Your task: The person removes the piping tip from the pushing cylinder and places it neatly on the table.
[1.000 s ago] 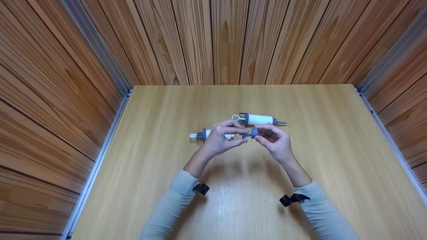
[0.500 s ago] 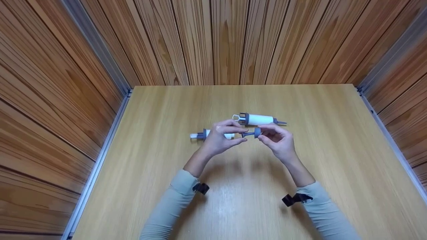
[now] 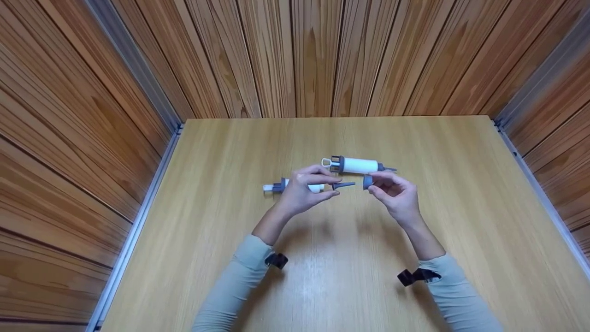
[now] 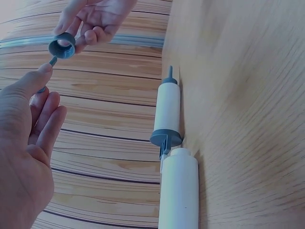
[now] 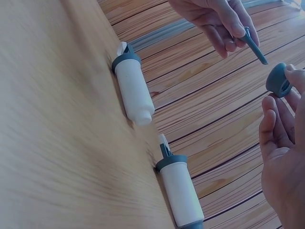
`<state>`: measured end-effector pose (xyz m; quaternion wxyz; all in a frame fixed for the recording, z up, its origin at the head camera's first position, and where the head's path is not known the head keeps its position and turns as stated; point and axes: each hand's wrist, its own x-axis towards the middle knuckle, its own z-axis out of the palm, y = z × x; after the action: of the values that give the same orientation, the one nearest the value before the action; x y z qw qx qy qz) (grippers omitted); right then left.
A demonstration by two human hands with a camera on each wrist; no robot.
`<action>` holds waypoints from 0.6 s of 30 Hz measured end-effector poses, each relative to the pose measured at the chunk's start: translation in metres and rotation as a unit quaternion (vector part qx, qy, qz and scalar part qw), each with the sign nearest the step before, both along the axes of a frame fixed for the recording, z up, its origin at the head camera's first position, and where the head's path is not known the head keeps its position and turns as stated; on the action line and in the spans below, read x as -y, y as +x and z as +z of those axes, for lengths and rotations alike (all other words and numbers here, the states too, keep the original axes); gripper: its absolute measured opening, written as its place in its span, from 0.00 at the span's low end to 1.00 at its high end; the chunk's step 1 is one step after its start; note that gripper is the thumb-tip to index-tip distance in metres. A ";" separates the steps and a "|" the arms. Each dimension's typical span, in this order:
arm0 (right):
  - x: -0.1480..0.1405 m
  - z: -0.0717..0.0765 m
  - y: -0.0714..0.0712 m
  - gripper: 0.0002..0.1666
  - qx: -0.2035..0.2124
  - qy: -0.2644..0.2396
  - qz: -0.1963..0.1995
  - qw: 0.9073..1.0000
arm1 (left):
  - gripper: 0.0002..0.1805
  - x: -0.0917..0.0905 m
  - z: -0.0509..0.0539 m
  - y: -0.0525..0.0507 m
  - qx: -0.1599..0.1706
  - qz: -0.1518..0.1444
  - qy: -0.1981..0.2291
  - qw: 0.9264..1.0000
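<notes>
My left hand (image 3: pixel 304 191) pinches a slim dark grey nozzle (image 5: pixel 256 47) by its wide end, thin tip pointing right. Fingers of my right hand (image 3: pixel 397 196) hold a grey threaded ring cap (image 5: pixel 275 79) by its side. In the head view a gap separates the cap from the nozzle's tip; the left wrist view shows the cap's hollow inside. Behind my left hand, partly hidden, lies a white syringe-like tube (image 5: pixel 135 88) with a grey collar and a bare white spout. A second such tube (image 3: pixel 361 165), fitted with a grey nozzle, lies just beyond the hands.
Both tubes lie on a light wooden table (image 3: pixel 221 152). Wood-plank walls (image 3: pixel 313 60) with metal corner strips (image 3: pixel 152 157) close in the back and sides. Black wrist cameras (image 3: pixel 276 261) sit on both sleeves.
My right hand has moved right with the ring cap, drawing it off the nozzle, so the nozzle's thin tip now shows. My left hand has hardly moved; the tubes lie still.
</notes>
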<state>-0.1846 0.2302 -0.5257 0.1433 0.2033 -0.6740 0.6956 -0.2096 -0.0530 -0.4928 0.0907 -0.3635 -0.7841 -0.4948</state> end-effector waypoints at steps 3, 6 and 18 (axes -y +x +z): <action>-0.005 0.000 -0.001 0.18 -0.003 -0.005 0.002 1.000 | 0.15 -0.003 0.001 -0.001 -0.002 0.004 0.002 1.000; -0.010 0.000 -0.002 0.18 0.000 -0.013 0.001 1.000 | 0.16 -0.007 0.001 -0.002 -0.001 0.005 0.006 1.000; -0.033 0.006 -0.005 0.16 -0.008 -0.037 -0.011 0.999 | 0.16 -0.021 0.012 -0.006 0.004 -0.012 0.009 1.000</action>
<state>-0.1901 0.2636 -0.5202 0.1639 0.1963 -0.6485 0.7170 -0.2159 -0.0321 -0.4803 0.0847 -0.3698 -0.7756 -0.5045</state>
